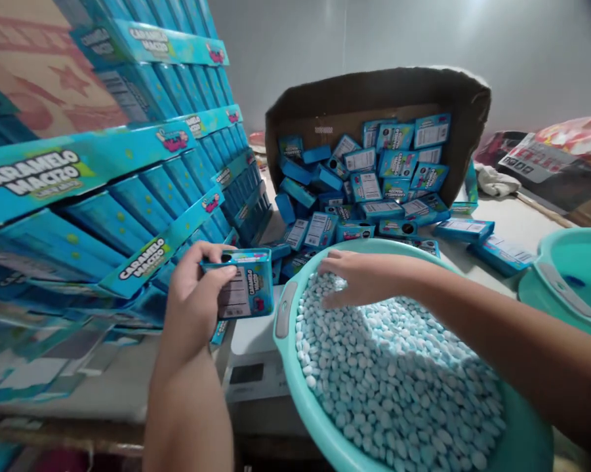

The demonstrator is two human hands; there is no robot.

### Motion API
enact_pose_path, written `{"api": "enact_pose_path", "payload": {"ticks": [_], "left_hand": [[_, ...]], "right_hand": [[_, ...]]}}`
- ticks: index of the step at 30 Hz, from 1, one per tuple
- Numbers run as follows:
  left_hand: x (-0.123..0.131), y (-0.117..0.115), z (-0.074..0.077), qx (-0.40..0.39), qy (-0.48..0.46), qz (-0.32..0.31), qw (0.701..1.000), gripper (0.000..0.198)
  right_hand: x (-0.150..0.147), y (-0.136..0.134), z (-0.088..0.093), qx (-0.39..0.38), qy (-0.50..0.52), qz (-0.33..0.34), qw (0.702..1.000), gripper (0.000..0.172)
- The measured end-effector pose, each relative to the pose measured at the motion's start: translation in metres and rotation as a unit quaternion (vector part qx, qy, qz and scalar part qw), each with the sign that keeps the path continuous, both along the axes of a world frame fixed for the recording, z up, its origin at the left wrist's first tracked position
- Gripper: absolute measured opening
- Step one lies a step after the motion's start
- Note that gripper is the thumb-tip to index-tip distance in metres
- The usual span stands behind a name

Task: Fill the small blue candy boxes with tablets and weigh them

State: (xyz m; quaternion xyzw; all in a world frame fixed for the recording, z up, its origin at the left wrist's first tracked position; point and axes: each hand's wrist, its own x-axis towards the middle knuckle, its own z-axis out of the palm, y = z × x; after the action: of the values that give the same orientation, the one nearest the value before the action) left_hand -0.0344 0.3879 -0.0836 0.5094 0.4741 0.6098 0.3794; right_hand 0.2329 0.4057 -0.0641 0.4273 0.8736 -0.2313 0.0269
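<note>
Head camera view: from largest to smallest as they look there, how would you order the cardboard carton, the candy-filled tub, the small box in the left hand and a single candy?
1. Candy-filled tub; nearer the camera, so its true size against the carton is unsure
2. Cardboard carton
3. Small box in the left hand
4. Single candy

A grey wall (pixel 364 33) rises behind the worktop (pixel 511 211). At right, a crumpled pale cloth (pixel 496 181) lies near a dark package (pixel 546 167) with a white label; nearer stands a second turquoise tub (pixel 540 293). Far left, a peach panel (pixel 44 72) bears a star.
</note>
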Motion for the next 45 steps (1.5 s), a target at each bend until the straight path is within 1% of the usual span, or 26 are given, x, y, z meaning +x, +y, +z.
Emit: {"api": "enact_pose_path", "payload": {"ticks": [2, 3, 5, 7, 9, 11, 15, 18, 20, 23, 26, 27, 29, 32, 34, 39, 45], "left_hand": [[-0.005, -0.002, -0.007, -0.053, 0.057, -0.045, 0.996, 0.023], [-0.007, -0.002, -0.010, -0.065, 0.101, -0.060, 0.991, 0.021], [-0.010, -0.001, -0.013, -0.067, 0.211, -0.079, 0.972, 0.019], [-0.014, 0.001, -0.015, -0.063, 0.291, -0.093, 0.950, 0.016], [-0.018, 0.003, -0.016, -0.070, 0.305, -0.110, 0.943, 0.011], [-0.020, 0.003, -0.015, -0.076, 0.281, -0.120, 0.949, 0.012], [-0.014, 0.003, -0.016, -0.060, 0.264, -0.078, 0.959, 0.027], [-0.008, 0.005, -0.020, -0.046, 0.296, -0.042, 0.953, 0.034], [-0.006, 0.007, -0.023, -0.023, 0.313, -0.024, 0.949, 0.039], [-0.004, 0.008, -0.025, 0.003, 0.338, -0.020, 0.941, 0.042], [0.000, 0.008, -0.025, -0.001, 0.389, -0.028, 0.921, 0.037], [0.001, 0.008, -0.025, 0.005, 0.402, -0.016, 0.915, 0.034], [0.005, 0.007, -0.026, 0.049, 0.408, 0.039, 0.911, 0.029], [0.008, 0.001, -0.026, 0.138, 0.380, 0.146, 0.903, 0.030], [0.007, -0.004, -0.024, 0.164, 0.353, 0.190, 0.901, 0.032], [0.009, -0.016, -0.019, 0.184, 0.287, 0.242, 0.908, 0.030], [0.011, -0.013, -0.021, 0.183, 0.263, 0.293, 0.901, 0.035]], "right_hand": [[-0.001, -0.005, 0.003, -0.018, -0.028, -0.002, 0.999, 0.077], [-0.002, -0.007, 0.006, -0.032, -0.042, 0.001, 0.999, 0.080], [-0.004, -0.011, 0.009, -0.051, -0.066, 0.009, 0.996, 0.084], [-0.006, -0.015, 0.010, -0.047, -0.086, 0.022, 0.995, 0.090], [-0.008, -0.018, 0.009, -0.034, -0.097, 0.035, 0.994, 0.096], [-0.011, -0.022, 0.008, -0.033, -0.103, 0.054, 0.993, 0.096], [-0.016, -0.028, 0.008, -0.037, -0.119, 0.074, 0.989, 0.083], [-0.018, -0.030, 0.009, -0.046, -0.127, 0.067, 0.989, 0.069], [-0.017, -0.029, 0.008, -0.044, -0.137, 0.057, 0.988, 0.056], [-0.014, -0.026, 0.004, -0.038, -0.146, 0.051, 0.987, 0.041], [-0.010, -0.022, -0.001, -0.025, -0.125, 0.059, 0.990, 0.030], [-0.010, -0.021, -0.002, -0.021, -0.117, 0.061, 0.991, 0.028], [-0.009, -0.020, -0.002, -0.015, -0.113, 0.058, 0.992, 0.026], [-0.010, -0.020, 0.000, -0.011, -0.121, 0.040, 0.992, 0.023], [-0.010, -0.021, 0.001, -0.005, -0.109, 0.037, 0.993, 0.022], [-0.009, -0.021, 0.001, -0.007, -0.098, 0.042, 0.994, 0.021], [-0.009, -0.022, 0.002, -0.016, -0.103, 0.037, 0.994, 0.020]]}}
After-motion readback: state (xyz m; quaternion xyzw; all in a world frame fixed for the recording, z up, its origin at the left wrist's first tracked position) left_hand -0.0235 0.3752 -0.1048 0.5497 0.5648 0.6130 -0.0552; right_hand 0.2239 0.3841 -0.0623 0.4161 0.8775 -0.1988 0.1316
